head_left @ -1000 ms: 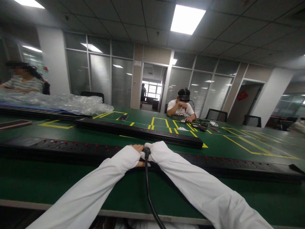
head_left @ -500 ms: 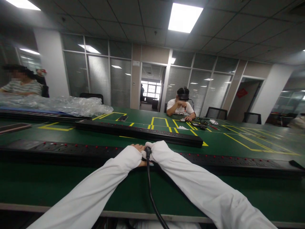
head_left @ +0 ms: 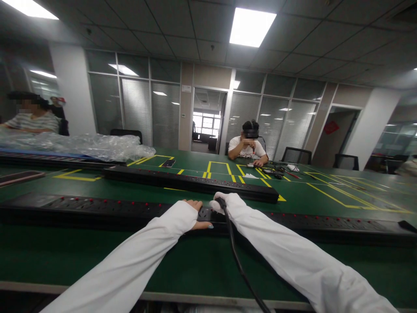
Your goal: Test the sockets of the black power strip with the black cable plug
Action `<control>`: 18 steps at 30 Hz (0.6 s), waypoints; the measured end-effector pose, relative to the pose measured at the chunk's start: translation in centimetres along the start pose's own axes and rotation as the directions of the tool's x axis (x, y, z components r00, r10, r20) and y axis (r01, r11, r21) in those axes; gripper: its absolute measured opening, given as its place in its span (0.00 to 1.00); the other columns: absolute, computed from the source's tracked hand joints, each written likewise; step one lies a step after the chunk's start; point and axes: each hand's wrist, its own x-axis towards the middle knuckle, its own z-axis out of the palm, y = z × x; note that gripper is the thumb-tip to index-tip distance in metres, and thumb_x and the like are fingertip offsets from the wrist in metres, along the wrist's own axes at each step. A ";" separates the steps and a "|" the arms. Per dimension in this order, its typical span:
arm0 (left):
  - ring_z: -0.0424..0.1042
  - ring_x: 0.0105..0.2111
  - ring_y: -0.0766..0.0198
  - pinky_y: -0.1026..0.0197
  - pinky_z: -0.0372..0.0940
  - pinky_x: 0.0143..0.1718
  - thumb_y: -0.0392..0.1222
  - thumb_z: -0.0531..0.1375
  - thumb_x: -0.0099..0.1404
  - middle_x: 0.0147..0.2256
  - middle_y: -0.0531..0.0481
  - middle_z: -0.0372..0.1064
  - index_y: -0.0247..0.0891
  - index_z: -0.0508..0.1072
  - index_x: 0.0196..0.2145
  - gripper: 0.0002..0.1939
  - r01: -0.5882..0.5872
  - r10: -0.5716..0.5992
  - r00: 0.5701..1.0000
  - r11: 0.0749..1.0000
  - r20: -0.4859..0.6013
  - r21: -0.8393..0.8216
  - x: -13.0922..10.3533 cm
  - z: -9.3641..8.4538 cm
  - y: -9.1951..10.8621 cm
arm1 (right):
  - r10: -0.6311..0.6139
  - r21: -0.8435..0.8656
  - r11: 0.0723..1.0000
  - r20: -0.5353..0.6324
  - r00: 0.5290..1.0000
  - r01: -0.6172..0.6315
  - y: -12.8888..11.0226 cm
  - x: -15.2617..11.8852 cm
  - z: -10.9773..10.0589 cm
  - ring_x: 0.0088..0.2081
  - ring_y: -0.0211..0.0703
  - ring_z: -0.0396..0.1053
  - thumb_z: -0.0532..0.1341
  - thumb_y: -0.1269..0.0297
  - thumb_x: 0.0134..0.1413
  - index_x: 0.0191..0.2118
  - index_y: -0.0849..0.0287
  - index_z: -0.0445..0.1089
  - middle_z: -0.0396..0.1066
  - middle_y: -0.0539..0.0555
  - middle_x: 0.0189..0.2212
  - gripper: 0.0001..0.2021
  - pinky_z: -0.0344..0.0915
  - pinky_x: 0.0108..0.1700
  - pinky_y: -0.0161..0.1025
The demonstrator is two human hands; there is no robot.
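A long black power strip with a row of sockets and red buttons lies across the green table in front of me. My left hand grips its middle, fingers over the far side and thumb along the near side. Just right of it, my gloved right hand is closed around a black power plug above the strip's sockets. From the plug a black cable hangs down toward me over the table edge. Whether the plug's pins touch a socket is hidden.
A second black power strip lies behind the first. Clear plastic wrap covers the back left, with a phone near it. Across the table sits a person beside cables and small tools. Yellow tape marks the tabletop.
My right hand has moved right along the strip with the plug, away from my left hand, uncovering a socket between them. The cable has swung right. My left hand stays on the strip.
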 end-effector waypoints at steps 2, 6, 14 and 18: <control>0.67 0.34 0.52 0.55 0.59 0.34 0.70 0.42 0.48 0.33 0.43 0.68 0.37 0.64 0.38 0.36 0.007 -0.007 1.000 1.000 0.020 0.006 0.0 0.0 0.0 | 0.060 0.045 0.997 -0.001 0.998 -0.060 1.4 0.0 -0.1 0.22 0.29 0.56 0.47 0.50 0.49 0.31 0.58 0.63 0.62 0.48 0.20 0.17 0.51 0.25 0.28; 0.68 0.34 0.53 0.56 0.59 0.34 0.71 0.42 0.47 0.33 0.44 0.68 0.38 0.63 0.39 0.36 -0.026 0.026 0.999 1.000 0.030 -0.001 0.1 -0.2 -0.1 | 0.158 0.178 0.972 -0.021 0.987 -0.152 3.0 -0.1 0.1 0.20 0.28 0.53 0.51 0.48 0.44 0.29 0.58 0.63 0.60 0.47 0.18 0.17 0.50 0.23 0.26; 0.67 0.34 0.53 0.58 0.58 0.33 0.71 0.44 0.45 0.34 0.45 0.68 0.38 0.64 0.39 0.36 -0.051 0.052 0.995 0.998 0.088 -0.023 0.8 -0.5 -0.2 | -0.030 -0.081 0.996 -0.030 0.999 0.027 2.3 0.0 0.5 0.19 0.27 0.53 0.49 0.47 0.46 0.32 0.56 0.64 0.60 0.47 0.17 0.18 0.48 0.22 0.27; 0.67 0.34 0.54 0.59 0.58 0.32 0.72 0.46 0.41 0.33 0.46 0.68 0.38 0.66 0.37 0.37 -0.041 0.048 0.988 0.998 0.147 -0.055 1.5 -1.0 -0.5 | -0.086 -0.094 0.992 -0.019 0.996 0.084 1.6 0.2 0.3 0.20 0.28 0.54 0.51 0.48 0.45 0.33 0.55 0.64 0.61 0.47 0.18 0.16 0.48 0.23 0.27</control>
